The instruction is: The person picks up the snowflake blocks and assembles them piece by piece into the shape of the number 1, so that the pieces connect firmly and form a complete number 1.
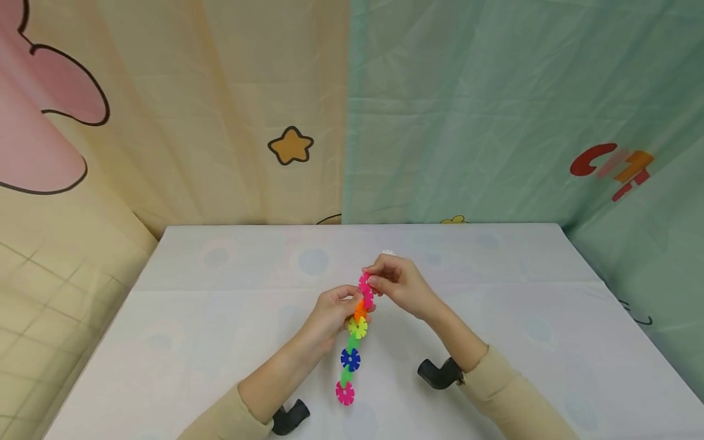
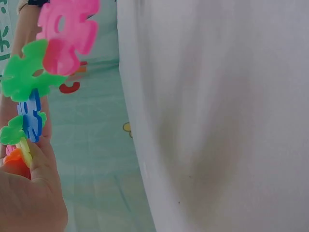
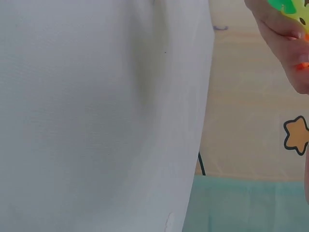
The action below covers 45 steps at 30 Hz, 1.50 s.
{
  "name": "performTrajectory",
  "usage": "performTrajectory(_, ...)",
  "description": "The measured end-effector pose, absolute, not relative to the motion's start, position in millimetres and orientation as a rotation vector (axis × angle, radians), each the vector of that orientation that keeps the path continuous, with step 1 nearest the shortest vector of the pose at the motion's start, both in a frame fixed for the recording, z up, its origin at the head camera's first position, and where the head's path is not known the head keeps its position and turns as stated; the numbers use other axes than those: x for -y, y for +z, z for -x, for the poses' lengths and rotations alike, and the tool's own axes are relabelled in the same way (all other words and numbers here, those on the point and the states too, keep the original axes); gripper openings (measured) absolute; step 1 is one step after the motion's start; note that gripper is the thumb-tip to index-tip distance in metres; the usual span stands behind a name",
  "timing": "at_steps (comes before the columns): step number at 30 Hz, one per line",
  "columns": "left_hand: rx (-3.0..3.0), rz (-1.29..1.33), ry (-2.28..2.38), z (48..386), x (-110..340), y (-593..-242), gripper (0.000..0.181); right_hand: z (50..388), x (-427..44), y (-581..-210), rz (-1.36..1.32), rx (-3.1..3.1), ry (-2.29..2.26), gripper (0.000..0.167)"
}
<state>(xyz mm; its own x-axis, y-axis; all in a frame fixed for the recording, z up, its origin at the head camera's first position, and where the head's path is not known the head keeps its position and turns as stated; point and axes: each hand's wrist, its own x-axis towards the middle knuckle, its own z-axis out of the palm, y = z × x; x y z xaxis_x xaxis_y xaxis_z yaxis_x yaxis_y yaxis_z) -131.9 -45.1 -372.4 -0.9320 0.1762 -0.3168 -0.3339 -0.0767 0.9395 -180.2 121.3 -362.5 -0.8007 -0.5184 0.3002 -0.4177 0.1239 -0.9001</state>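
Note:
A chain of interlocking plastic snowflake discs hangs between my hands in the head view. My left hand pinches it near the orange disc. Fingertips of my right hand pinch a pink disc at the upper end. Below the left fingers come a yellow disc, green ones, a blue disc and a pink end disc. Up close in the left wrist view are the lower pink disc and a green disc. The right wrist view catches only part of the left hand and chain.
A white-covered table lies beneath the hands. Part of a white disc shows just behind the right hand. Black curved wrist pieces hang by both sleeves. Printed curtains stand behind and beside the table.

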Motion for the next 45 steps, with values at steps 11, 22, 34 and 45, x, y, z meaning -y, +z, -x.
performTrajectory(11, -1.861, 0.164, 2.072, 133, 48, -370, 0.028, 182, -123, -366, 0.898, -2.174, -1.873, 0.009)
performTrajectory(22, -1.888, 0.025, 2.038, 135, 50, -368, 0.028, 188, -129, -369, 0.74, -2.064, -1.867, 0.016)
performTrajectory(34, -1.918, 0.045, 2.041, 137, 52, -366, 0.028, 202, -138, -368, 0.642, -2.108, -1.791, 0.027)
performTrajectory(45, -1.953, 0.122, 2.024, 139, 55, -370, 0.028, 216, -158, -373, 0.412, -2.129, -1.809, 0.034)
